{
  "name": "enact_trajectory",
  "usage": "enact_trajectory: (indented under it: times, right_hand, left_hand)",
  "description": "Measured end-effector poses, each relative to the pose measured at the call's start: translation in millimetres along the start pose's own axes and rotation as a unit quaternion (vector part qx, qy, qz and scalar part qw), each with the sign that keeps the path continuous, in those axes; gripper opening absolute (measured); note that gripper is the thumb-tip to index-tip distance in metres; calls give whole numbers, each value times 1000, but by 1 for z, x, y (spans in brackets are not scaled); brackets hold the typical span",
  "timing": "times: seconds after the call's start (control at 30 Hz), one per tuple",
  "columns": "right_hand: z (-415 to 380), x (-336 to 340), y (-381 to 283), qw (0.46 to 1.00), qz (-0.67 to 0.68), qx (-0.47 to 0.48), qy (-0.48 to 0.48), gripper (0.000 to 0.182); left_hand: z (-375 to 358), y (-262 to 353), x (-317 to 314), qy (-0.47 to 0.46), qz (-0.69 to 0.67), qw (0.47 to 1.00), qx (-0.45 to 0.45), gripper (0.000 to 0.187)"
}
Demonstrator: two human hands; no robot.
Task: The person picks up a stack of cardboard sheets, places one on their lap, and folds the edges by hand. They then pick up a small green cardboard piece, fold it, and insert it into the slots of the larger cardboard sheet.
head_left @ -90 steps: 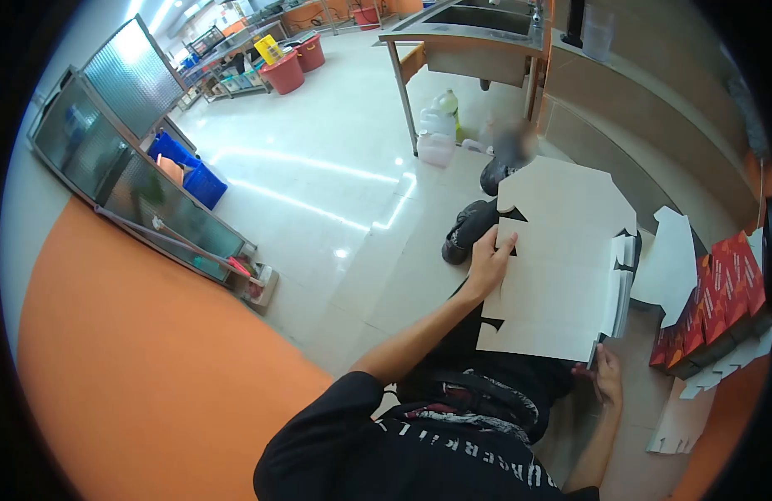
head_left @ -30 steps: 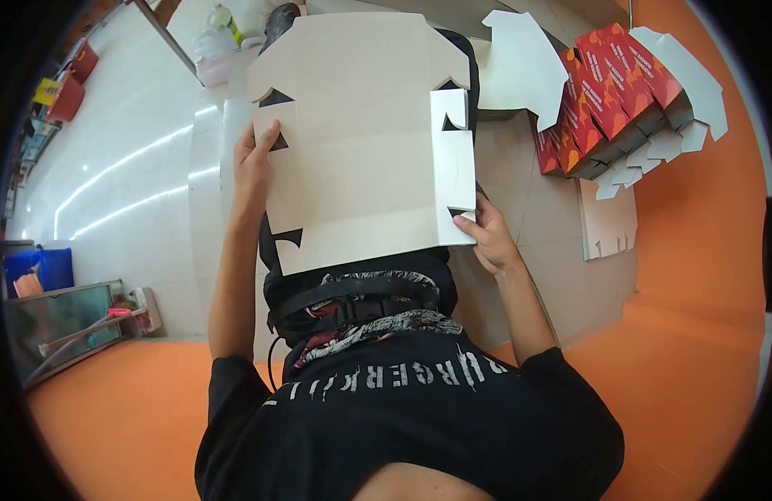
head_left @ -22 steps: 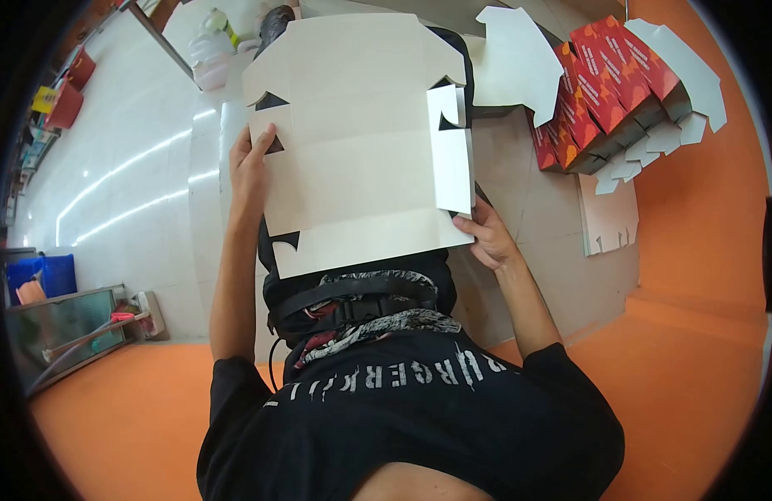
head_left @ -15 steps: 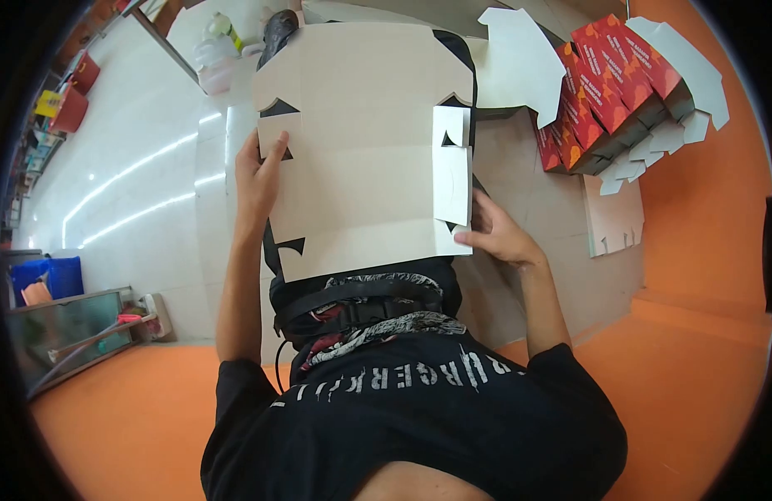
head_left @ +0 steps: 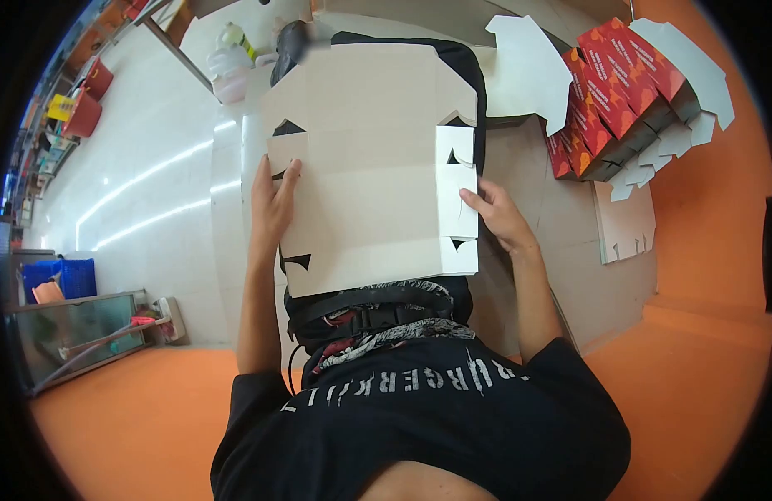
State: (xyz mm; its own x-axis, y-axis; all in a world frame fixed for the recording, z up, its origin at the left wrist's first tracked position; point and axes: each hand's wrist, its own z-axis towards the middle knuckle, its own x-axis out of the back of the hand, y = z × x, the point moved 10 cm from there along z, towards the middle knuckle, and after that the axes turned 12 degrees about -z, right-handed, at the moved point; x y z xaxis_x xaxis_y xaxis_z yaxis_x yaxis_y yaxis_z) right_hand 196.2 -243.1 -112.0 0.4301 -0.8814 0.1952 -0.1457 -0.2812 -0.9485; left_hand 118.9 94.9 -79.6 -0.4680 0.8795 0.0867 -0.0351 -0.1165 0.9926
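Observation:
A flat, unfolded cardboard box [head_left: 369,167] lies in front of me over a black bag [head_left: 478,92], plain whitish-brown side up, with dark notches cut along both sides. My left hand [head_left: 274,200] grips its left edge, thumb on top near a notch and the other fingers along or beneath the edge. On the right side, the white flaps [head_left: 457,200] are bent up and inward. My right hand [head_left: 504,219] pinches the middle flap, its thumb on the face and the fingers partly hidden behind.
Several red printed boxes [head_left: 620,83] with open white flaps stand in a row at the upper right. Beside them is a white cardboard piece [head_left: 528,71]; below, flat cardboard sheets [head_left: 624,221] lean by the orange wall. A blue basket [head_left: 73,277] and glass-sided case [head_left: 85,330] are at left.
My right hand has moved up from the lower right corner to the middle flap. The lower right flap now stands more folded. My left hand keeps its hold, and the view has shifted slightly.

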Motion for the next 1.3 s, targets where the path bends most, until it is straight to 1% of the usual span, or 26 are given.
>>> enact_trajectory:
  times: [0.03, 0.07, 0.13, 0.23, 0.27, 0.37, 0.4, 0.5, 0.6, 0.7, 0.8, 0.9, 1.0, 1.07, 1.1, 1.17, 1.2, 1.3]
  right_hand:
    - [3, 4, -11, 999, -37, 8, 0, 30]
    - [9, 9, -25, 997, -60, 35, 20, 29]
    - [25, 17, -49, 988, -107, 89, 61, 29]
    - [60, 25, -34, 989, -101, 92, 51, 25]
    - [66, 25, -27, 995, -63, 72, 11, 23]
    - [68, 21, -31, 997, 45, 46, -47, 24]
    - [71, 21, -26, 994, 74, 41, -66, 25]
    - [79, 22, -14, 990, 81, 17, -118, 29]
    - [80, 25, -16, 994, 18, 22, -105, 32]
    - [68, 27, -27, 996, -44, 27, -70, 34]
    - [58, 28, -38, 997, -65, 30, -20, 32]
    - [39, 33, -50, 993, -92, 35, 70, 35]
    - [13, 46, -49, 962, -207, 44, 173, 39]
    - [2, 34, -17, 959, -232, 47, 155, 39]
    - [-3, 27, -14, 957, -245, 51, 146, 40]
    - [-11, 22, -13, 946, -273, 60, 164, 33]
    - [-16, 17, -19, 940, -286, 63, 172, 30]
    - [-31, 10, -51, 897, -377, 93, 212, 22]
  left_hand:
    - [3, -3, -3, -7, 7, 1000, 8, 29]
    - [6, -4, -5, -15, 13, 1000, 15, 28]
    - [5, 6, -11, -14, 6, 1000, -3, 29]
    - [7, 4, -10, -8, 19, 1000, -21, 31]
    - [8, 1, -8, -4, 26, 999, -26, 32]
    - [14, 3, -8, -10, 64, 996, -66, 34]
    - [14, 3, -8, -11, 54, 996, -67, 35]
    - [16, 1, -9, -16, 40, 997, -63, 34]
    - [15, 0, -6, -14, 53, 997, -56, 33]
    - [7, 11, -8, -10, 50, 997, -56, 32]
    - [2, 13, -5, -10, 37, 999, -36, 31]
    - [-3, 11, 1, 3, 13, 1000, -10, 33]
    - [-20, 7, 8, 3, -10, 1000, 24, 33]
    - [-34, -1, 13, -2, -20, 999, 26, 32]
    - [-39, -5, 15, 6, -26, 999, 33, 32]
    - [-47, -15, 17, 23, -38, 998, 48, 31]
    - [-48, -11, 17, 31, -47, 998, 26, 31]
    - [-51, -8, 17, 47, -59, 997, 23, 34]
